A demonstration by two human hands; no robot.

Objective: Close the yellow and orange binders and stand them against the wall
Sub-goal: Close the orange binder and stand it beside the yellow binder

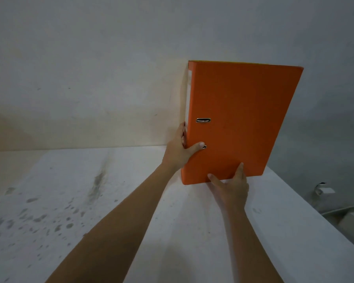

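The orange binder (241, 119) is closed and stands upright on the white table (90, 201), near the wall (90, 78). A thin yellow edge (223, 61) shows along its top behind it, the yellow binder, otherwise hidden. My left hand (178, 150) grips the orange binder's spine at the lower left, thumb on the front cover. My right hand (231, 186) holds the bottom edge, with fingers spread against the cover.
The table's right edge (315, 217) runs diagonally down to the right. Beyond it lie a white cable and a small box (347, 217) on the floor. Grey stains mark the table's left part.
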